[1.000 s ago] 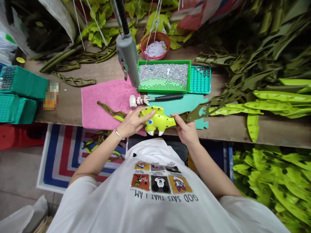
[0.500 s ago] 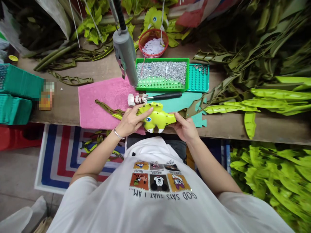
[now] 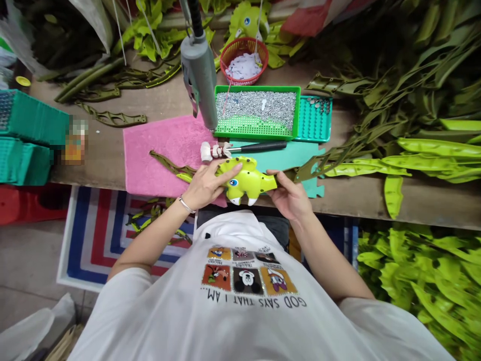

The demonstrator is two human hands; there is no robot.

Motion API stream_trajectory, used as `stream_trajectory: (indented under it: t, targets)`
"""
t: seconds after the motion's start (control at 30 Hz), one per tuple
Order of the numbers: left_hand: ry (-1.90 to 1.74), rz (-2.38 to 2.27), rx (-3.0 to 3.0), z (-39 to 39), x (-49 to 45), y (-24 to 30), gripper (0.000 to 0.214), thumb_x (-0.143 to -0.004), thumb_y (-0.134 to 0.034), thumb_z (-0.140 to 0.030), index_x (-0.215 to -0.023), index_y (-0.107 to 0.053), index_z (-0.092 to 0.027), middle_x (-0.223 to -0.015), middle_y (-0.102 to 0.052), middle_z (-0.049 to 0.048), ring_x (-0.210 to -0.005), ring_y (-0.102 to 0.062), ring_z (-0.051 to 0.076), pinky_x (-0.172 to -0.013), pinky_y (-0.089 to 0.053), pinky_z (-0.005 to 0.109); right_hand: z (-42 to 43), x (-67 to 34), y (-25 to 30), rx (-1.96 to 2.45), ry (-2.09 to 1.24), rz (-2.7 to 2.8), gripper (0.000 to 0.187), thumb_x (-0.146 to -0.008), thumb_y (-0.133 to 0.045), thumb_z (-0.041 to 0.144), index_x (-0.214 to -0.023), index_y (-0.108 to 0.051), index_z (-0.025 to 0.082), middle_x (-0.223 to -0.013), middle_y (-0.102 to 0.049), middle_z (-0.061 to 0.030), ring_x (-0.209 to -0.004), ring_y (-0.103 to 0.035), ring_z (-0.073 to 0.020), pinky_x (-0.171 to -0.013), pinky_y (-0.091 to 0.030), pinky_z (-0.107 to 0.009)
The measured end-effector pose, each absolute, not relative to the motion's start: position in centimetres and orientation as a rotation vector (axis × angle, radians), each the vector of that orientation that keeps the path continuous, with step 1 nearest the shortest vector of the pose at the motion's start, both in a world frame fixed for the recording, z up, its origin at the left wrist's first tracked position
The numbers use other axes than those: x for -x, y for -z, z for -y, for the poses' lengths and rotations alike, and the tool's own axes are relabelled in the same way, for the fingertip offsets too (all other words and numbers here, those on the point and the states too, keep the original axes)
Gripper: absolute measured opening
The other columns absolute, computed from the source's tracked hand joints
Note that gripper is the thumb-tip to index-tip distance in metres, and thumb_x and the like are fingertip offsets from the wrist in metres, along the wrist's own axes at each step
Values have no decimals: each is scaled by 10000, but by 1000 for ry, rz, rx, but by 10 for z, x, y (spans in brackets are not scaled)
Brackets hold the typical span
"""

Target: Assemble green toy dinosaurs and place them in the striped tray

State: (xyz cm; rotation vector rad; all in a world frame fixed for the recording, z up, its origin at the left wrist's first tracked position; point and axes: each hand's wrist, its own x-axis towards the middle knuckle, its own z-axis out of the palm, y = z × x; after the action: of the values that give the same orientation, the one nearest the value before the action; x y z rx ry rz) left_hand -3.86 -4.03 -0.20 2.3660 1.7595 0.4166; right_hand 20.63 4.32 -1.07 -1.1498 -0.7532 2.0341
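Between my hands is a lime-green plastic dinosaur head (image 3: 251,181) with a blue eye, white horn tips and dark spots along its frill. My left hand (image 3: 205,185) grips it by the frill side, the index finger stretched across it. The narrow snout end is pinched between the thumb and fingers of my right hand (image 3: 288,193). A dark olive plastic strip (image 3: 167,163) sticks out left of my left hand. Just beyond the head lies a hammer (image 3: 259,146) with a black handle and white wrapping on its head. Under it are a pink towel (image 3: 165,145) and a teal foam mat (image 3: 278,163).
A grey electric screwdriver (image 3: 201,80) hangs over the bench. Behind the mat stand a green tray (image 3: 255,133) of small screws, a teal tray (image 3: 314,120) and a red basket (image 3: 244,45) with white pieces. Olive and lime-green parts (image 3: 432,163) pile up on the right.
The view has shifted slightly, so everything sits a little to the right. Both hands keep the dinosaur head in nearly the same pose.
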Motion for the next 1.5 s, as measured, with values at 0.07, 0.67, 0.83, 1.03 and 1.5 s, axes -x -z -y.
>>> stream_trajectory:
  t: [0.07,0.67,0.83,1.03,1.5]
  targets:
    - [-392,-1755,-2357,41,38,1,698,-882,-522,-90,-1530,-427,-333,-1415,-500,143,-1197,-569,281,-846,-487,362,-42,-206,8,1186,-2019,808,384,-626,-876,530,-832,-772,223,-828,-754,-6,-787,-696,-170,-696,-629,-320]
    - [-2180,-1707,-984,79,4,8,492,-769,-775,-364,-1233,-621,-315,-1271,-625,44,-1217,-591,245,-1085,-463,458,-34,-163,-19,1083,-1911,707,447,-547,-868,437,-901,-659,260,-759,-718,34,-725,-675,-178,-740,-598,-347]
    - [-1748,-1079,-320,74,-26,17,454,-659,-827,-579,-1018,-734,-316,-1082,-739,19,-1133,-662,278,-949,-585,428,-25,-160,-21,969,-2008,1052,286,-622,-808,390,-853,-676,284,-818,-746,9,-808,-710,-216,-822,-597,-391]
    - [-1766,-1136,-199,76,7,10,431,-676,-805,-351,-1100,-731,-327,-1161,-760,5,-1255,-620,318,-1037,-554,535,-103,-264,-10,1249,-997,2055,193,-750,-593,188,-863,-748,190,-998,-771,-122,-1064,-639,-315,-1051,-426,-543]
    - [-1686,-1273,-88,80,19,21,216,-581,-833,-166,-768,-743,-223,-825,-775,7,-848,-739,216,-828,-623,360,-208,-326,5,1111,-476,2461,371,-966,-480,408,-1131,-764,236,-892,-724,-145,-869,-615,-228,-870,-418,-471]
